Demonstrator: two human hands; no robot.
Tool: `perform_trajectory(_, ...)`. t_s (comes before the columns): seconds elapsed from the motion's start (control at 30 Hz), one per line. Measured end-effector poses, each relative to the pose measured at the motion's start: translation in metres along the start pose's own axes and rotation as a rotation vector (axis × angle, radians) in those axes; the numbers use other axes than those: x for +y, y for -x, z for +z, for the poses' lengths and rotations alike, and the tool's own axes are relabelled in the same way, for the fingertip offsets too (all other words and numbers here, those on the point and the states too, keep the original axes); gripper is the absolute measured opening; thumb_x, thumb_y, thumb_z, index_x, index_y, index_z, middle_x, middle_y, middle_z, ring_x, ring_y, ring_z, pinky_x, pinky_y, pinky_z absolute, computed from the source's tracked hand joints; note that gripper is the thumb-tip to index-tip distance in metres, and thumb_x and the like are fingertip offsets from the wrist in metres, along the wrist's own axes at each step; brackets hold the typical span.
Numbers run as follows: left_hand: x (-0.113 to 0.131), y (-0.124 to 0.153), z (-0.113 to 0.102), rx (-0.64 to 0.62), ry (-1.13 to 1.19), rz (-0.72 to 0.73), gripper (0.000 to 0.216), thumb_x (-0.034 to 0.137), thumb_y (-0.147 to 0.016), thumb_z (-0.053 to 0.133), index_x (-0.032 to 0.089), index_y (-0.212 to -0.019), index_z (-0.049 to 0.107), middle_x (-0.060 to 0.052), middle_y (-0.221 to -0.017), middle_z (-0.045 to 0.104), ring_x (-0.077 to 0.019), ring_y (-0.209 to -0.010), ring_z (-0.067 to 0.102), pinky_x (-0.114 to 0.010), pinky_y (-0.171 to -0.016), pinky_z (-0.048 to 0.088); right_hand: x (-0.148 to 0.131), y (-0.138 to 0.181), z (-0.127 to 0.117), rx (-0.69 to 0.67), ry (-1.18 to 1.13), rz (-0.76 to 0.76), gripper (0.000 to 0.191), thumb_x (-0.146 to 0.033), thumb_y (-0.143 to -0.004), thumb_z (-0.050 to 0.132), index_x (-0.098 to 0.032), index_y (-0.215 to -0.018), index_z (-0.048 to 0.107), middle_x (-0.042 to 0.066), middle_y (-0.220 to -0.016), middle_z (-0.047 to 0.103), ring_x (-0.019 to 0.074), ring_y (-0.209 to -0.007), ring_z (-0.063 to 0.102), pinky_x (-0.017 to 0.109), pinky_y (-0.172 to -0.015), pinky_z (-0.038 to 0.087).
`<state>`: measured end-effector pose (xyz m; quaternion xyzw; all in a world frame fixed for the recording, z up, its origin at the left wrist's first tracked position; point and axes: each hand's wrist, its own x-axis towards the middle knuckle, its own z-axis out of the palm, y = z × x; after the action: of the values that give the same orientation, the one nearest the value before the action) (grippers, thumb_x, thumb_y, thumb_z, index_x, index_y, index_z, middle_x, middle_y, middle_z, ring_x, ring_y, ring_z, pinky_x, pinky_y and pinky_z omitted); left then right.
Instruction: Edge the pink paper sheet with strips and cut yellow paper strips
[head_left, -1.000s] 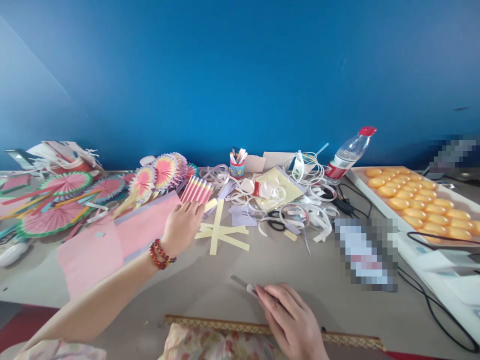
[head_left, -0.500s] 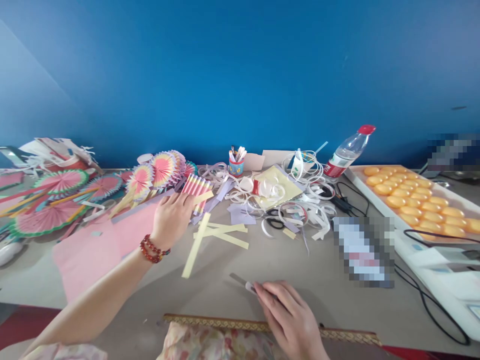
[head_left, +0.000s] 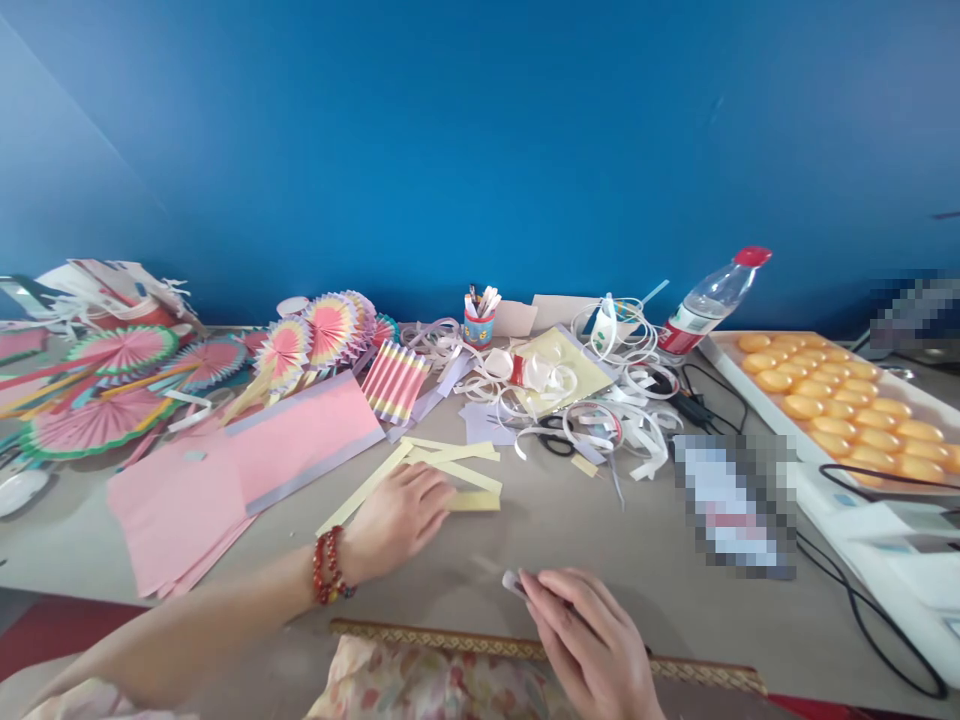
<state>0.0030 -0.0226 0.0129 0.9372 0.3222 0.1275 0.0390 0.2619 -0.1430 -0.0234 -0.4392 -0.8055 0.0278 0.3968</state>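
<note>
My left hand point(head_left: 401, 515), with a red bead bracelet at the wrist, lies on the grey table over a bunch of pale yellow paper strips point(head_left: 450, 465), fingers curled on one strip. Close to the table's near edge, my right hand point(head_left: 585, 635) is closed on a small flat tool point(head_left: 514, 580) whose tip sticks out to the left. A pleated pink striped paper piece point(head_left: 395, 380) lies behind the strips. Pink paper sheets point(head_left: 247, 465) are spread to the left of my left hand.
Several folded paper fans point(head_left: 120, 385) crowd the left back. White paper ribbons, black scissors point(head_left: 553, 442), a small pen cup point(head_left: 477, 325) and a tilted water bottle point(head_left: 709, 300) sit behind. A tray of orange rounds point(head_left: 825, 400) and black cables point(head_left: 862, 610) lie right.
My left hand left the pleated pink piece and came back toward me onto the yellow strips, which have shifted. The right hand has stayed in place.
</note>
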Motion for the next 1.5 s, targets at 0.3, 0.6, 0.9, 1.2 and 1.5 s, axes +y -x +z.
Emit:
perform_trajectory(0.3, 0.007, 0.017, -0.004, -0.021, 0.128, -0.005, 0.031, 0.039, -0.096, 0.055, 0.020, -0.120, 0.057, -0.010, -0.116, 0.062, -0.0250, -0.104, 0.058, -0.040, -0.089, 0.048, 0.009, -0.004, -0.006, -0.065, 0.082, 0.064, 0.040, -0.010, -0.094, 0.047, -0.021, -0.130, 0.059, 0.009, -0.102, 0.066, 0.0183, -0.088, 0.064, 0.030, -0.077, 0.053)
perform_trajectory(0.6, 0.011, 0.008, 0.010, -0.014, 0.123, 0.035, 0.020, 0.027, -0.100, 0.046, 0.018, -0.106, 0.063, -0.009, -0.103, 0.064, -0.0216, -0.095, 0.058, -0.037, -0.083, 0.050, 0.023, -0.011, -0.020, -0.151, 0.178, 0.103, 0.033, -0.012, -0.097, 0.043, -0.021, -0.120, 0.064, 0.008, -0.098, 0.065, 0.0172, -0.084, 0.063, 0.028, -0.072, 0.052)
perform_trajectory(0.9, 0.006, 0.010, 0.017, 0.005, 0.149, 0.038, 0.017, 0.026, -0.099, 0.049, 0.019, -0.111, 0.060, -0.007, -0.103, 0.065, -0.0216, -0.096, 0.058, -0.037, -0.088, 0.048, 0.019, -0.013, -0.018, -0.231, 0.115, 0.102, 0.034, -0.009, -0.096, 0.040, -0.019, -0.117, 0.065, 0.008, -0.096, 0.064, 0.0164, -0.084, 0.063, 0.027, -0.072, 0.053)
perform_trajectory(1.2, 0.005, 0.009, 0.019, 0.025, 0.159, 0.036, 0.019, 0.028, -0.100, 0.047, 0.020, -0.110, 0.061, -0.007, -0.102, 0.065, -0.0211, -0.095, 0.059, -0.036, -0.087, 0.049, 0.026, -0.017, -0.024, -0.248, 0.163, 0.101, 0.036, -0.010, -0.096, 0.040, -0.020, -0.121, 0.064, 0.009, -0.099, 0.064, 0.0166, -0.087, 0.063, 0.029, -0.077, 0.053)
perform_trajectory(1.5, 0.006, 0.010, 0.020, -0.021, 0.103, -0.015, 0.024, 0.031, -0.100, 0.046, 0.019, -0.115, 0.062, -0.008, -0.109, 0.065, -0.0216, -0.097, 0.060, -0.037, -0.087, 0.051, 0.018, -0.023, -0.020, -0.294, 0.171, 0.083, 0.031, -0.010, -0.097, 0.039, -0.016, -0.109, 0.066, 0.008, -0.093, 0.065, 0.0165, -0.083, 0.061, 0.027, -0.074, 0.050)
